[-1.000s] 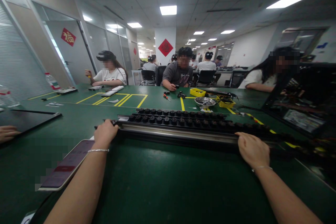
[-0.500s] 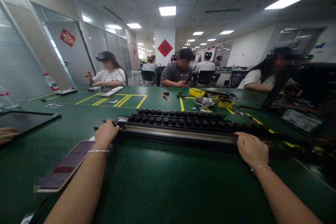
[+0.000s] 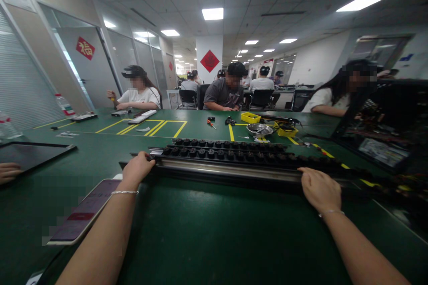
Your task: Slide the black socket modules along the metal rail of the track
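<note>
Both hands were on the long rail (image 3: 230, 170) that lay across the green surface (image 3: 207, 227) in front of the person. Their left hand (image 3: 137, 169) was curled over the rail's left end, fingers wrapped down the far side, and their right hand (image 3: 320, 190) was closed over its near edge further along to the right. Each wrist wore one thin bracelet, so two in all. One rail, then, with a pale metal strip along the near side and two rows of small black knobs (image 3: 214, 153) behind it; the rows ran too far and too blurred toward the right for me to count the knobs.

Just beside the left forearm lay one phone (image 3: 83, 211), face up, its screen blurred. Further left sat one dark tablet (image 3: 31, 152), flat on the surface, and a co-worker's hand (image 3: 9, 172) rested near its front edge.

Across the surface I counted three people seated at work: one at the left (image 3: 139, 94), one in the middle (image 3: 224, 93), one at the right (image 3: 329, 98). Before the middle one stood a yellow tray (image 3: 251, 117), a second yellow tray (image 3: 287, 132) behind it to the right, and one round metal bowl (image 3: 260, 129) between them. A red-handled screwdriver (image 3: 210, 123) lay near those. Two plastic bottles (image 3: 65, 104) stood at the far left.
</note>
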Tool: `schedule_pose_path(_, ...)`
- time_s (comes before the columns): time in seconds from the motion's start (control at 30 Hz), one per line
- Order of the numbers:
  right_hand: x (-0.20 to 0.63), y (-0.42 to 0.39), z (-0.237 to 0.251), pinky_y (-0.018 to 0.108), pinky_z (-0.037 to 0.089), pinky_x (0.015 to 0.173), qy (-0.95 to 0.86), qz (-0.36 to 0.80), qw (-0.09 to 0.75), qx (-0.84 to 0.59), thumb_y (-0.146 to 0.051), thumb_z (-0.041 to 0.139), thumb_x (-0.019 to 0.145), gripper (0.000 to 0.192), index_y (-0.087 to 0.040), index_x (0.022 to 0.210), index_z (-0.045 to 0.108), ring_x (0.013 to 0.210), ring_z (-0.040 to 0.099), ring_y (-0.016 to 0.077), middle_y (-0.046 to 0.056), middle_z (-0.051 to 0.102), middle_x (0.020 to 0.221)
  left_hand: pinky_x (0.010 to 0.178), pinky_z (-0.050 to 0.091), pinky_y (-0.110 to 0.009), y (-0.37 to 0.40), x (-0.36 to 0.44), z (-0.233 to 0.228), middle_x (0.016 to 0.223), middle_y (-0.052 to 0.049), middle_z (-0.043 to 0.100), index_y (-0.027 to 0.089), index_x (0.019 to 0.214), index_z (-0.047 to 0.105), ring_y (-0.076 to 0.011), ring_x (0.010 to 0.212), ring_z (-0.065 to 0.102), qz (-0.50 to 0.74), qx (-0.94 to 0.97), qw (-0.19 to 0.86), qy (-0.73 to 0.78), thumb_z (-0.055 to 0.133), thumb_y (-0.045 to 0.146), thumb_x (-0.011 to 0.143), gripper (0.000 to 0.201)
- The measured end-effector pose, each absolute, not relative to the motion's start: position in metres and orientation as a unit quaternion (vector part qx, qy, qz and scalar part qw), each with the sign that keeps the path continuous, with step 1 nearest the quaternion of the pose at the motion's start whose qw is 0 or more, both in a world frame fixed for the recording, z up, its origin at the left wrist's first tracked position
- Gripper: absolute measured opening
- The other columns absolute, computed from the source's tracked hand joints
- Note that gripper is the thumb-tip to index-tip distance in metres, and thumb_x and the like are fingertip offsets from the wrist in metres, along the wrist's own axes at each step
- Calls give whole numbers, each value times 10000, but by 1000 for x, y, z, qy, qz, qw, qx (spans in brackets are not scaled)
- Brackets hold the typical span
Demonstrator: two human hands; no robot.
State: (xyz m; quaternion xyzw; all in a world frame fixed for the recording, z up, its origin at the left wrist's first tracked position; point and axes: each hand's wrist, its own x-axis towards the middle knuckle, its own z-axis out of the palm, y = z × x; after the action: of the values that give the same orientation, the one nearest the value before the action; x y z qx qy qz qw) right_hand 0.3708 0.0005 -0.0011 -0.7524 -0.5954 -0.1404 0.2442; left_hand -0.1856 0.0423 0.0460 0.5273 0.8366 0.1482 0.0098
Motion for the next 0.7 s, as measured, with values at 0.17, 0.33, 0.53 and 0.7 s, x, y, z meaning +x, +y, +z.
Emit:
schedule_pose_path(0.17,371,1,-2,450,389,929,-596,-146,245,-751,-309,254,871,461,-229,1079,658,1118,535,248,47,641,1171,742,471,-364,44,-187,45,1050,-154,677,170,1091,572,-323,972,634,147,531,12,835,492,452,762,441)
schedule_pose_path(0.33,371,1,-2,450,391,928,-599,-144,242,-750,-314,255,874,463,-229,1085,658,1119,535,247,47,643,1169,733,469,-354,44,-186,45,1045,-145,683,173,1072,586,-316,969,636,155,535,12,830,512,452,751,431)
schedule_pose_path(0.53,369,0,-1,449,393,929,-592,-146,250,-752,-302,264,866,457,-227,1080,661,1123,534,247,47,641,1174,736,464,-340,44,-184,48,1051,-135,685,174,1050,612,-305,973,634,144,539,25,830,514,449,752,418)
schedule_pose_path(0.7,369,0,-1,450,386,938,-593,-140,246,-754,-309,260,869,461,-230,1082,660,1120,535,245,48,640,1176,730,460,-326,44,-181,50,1039,-119,690,179,1003,636,-292,964,635,133,553,31,822,523,465,744,402)
